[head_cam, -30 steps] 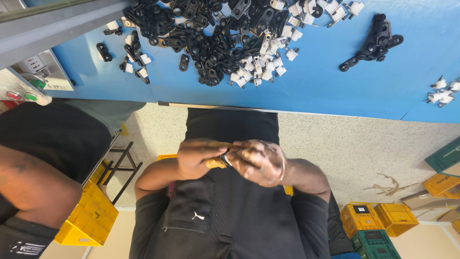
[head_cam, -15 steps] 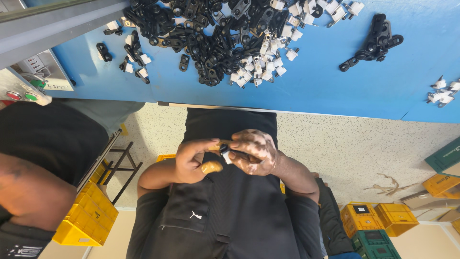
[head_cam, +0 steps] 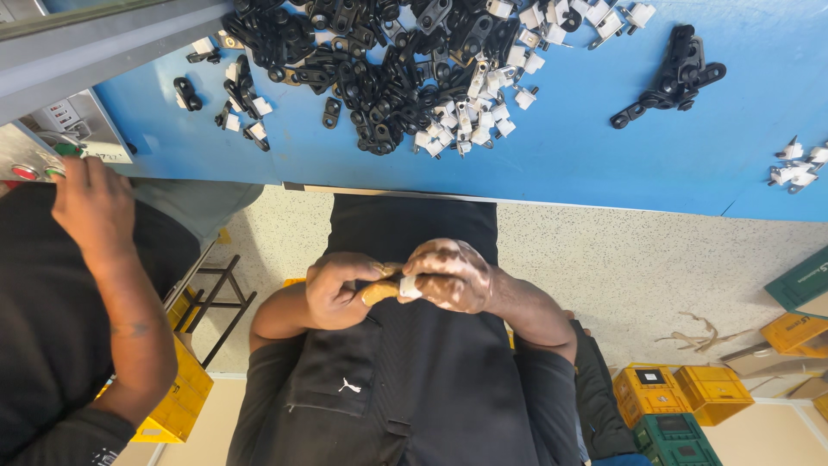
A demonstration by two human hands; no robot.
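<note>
Both hands meet over the lap, below the blue worktop's (head_cam: 604, 164) near edge: left hand (head_cam: 338, 289) and right hand (head_cam: 450, 276) pinch a small white clip (head_cam: 408, 289) between fingertips. Looks like fitting step; next needs firm, aligned press. Black parts pile (head_cam: 379, 69) mid-worktop

Head camera looks straight down (close) over the blue table (head_cam: 604, 164).

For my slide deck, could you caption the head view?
Both hands, left hand and right hand, pinch a small white part over the lap.
</note>
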